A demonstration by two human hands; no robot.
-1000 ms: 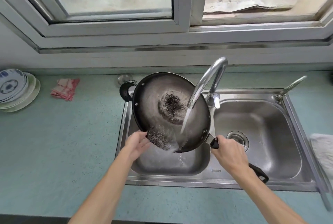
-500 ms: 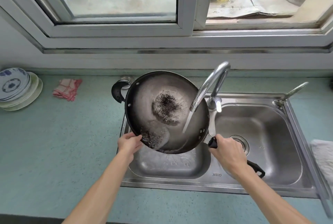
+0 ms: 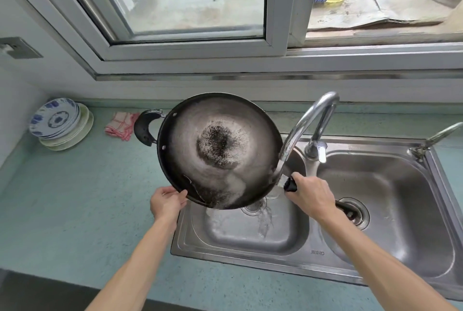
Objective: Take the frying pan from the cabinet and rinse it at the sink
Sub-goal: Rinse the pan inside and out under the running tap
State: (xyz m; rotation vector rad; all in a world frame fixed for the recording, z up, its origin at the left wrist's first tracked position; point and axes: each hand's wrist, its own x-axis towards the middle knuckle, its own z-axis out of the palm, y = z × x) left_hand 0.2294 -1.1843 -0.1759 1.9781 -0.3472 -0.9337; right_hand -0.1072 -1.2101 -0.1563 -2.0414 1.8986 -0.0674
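Note:
A dark round frying pan (image 3: 220, 150) with a worn centre is tilted toward me over the left basin of the steel double sink (image 3: 250, 255). My left hand (image 3: 167, 201) grips its lower left rim. My right hand (image 3: 312, 194) is closed around the long black handle. The curved chrome faucet (image 3: 308, 125) runs; its stream passes the pan's right rim and falls into the left basin. Water pools in the pan's lower part. A small black loop handle sticks out at the pan's upper left.
A stack of blue-patterned plates (image 3: 60, 122) and a red checked cloth (image 3: 121, 125) lie on the green counter at left. A second small tap (image 3: 436, 137) stands at the sink's far right. The window frame (image 3: 275, 10) rises behind the sink.
The pan has shifted left and up, so the stream now misses its inside and falls past the right rim. My left hand moved left along the rim.

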